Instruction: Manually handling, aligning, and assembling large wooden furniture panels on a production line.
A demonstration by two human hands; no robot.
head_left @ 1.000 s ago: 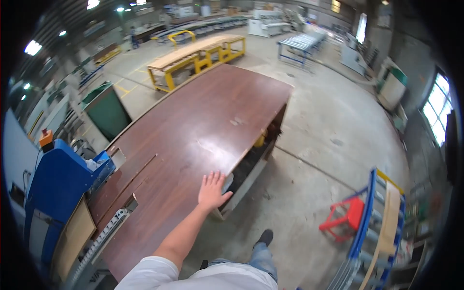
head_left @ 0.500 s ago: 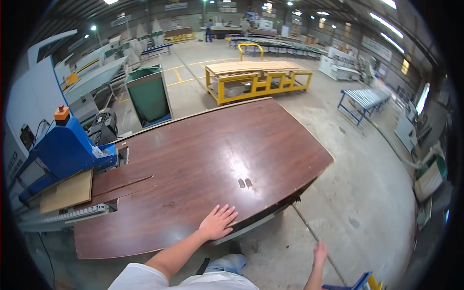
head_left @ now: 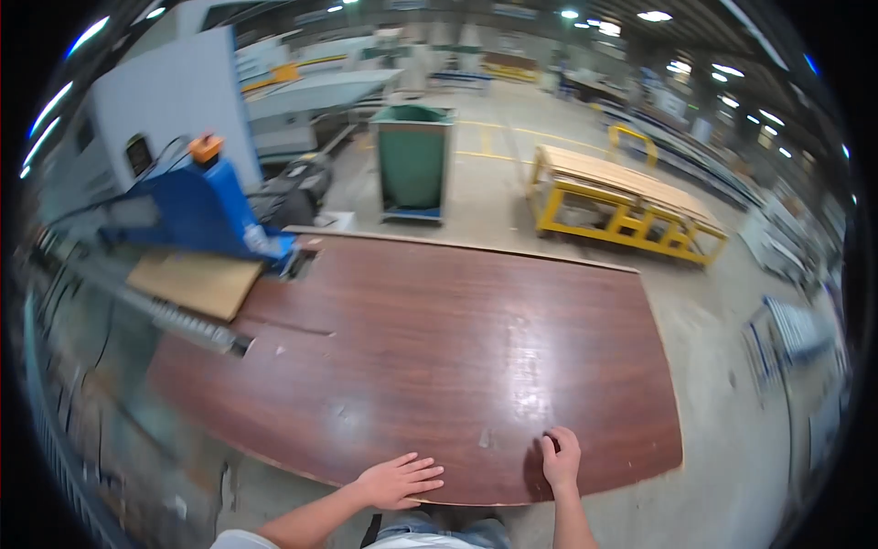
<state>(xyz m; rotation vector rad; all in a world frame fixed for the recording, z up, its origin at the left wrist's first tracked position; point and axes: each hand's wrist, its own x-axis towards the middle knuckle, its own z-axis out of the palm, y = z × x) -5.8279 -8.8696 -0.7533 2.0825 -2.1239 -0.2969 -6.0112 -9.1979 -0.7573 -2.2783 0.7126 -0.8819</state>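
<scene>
A wide table with a glossy red-brown wood-grain top [head_left: 412, 329] stretches out in front of me. On its near edge my left hand [head_left: 400, 480] lies flat, palm down and fingers spread. To the right, my right hand [head_left: 562, 462] is over the tabletop near the same edge, its fingers curled in. A dark patch shows at those fingertips; whether it is a small object or shadow is unclear. Left of that hand a small pale mark or piece [head_left: 485, 439] shows on the surface, blurred.
At the left stands a blue machine [head_left: 206, 206] with an orange-topped button box, and a light-brown board [head_left: 197, 282] lies beside it. Beyond the table are a green bin [head_left: 410, 165] and a yellow-framed cart [head_left: 631, 220] stacked with boards. A roller stand [head_left: 796, 329] is at far right.
My right hand has left the long thin rod at the right and come over the tabletop. My left hand still rests on the near edge. The view has swung left.
</scene>
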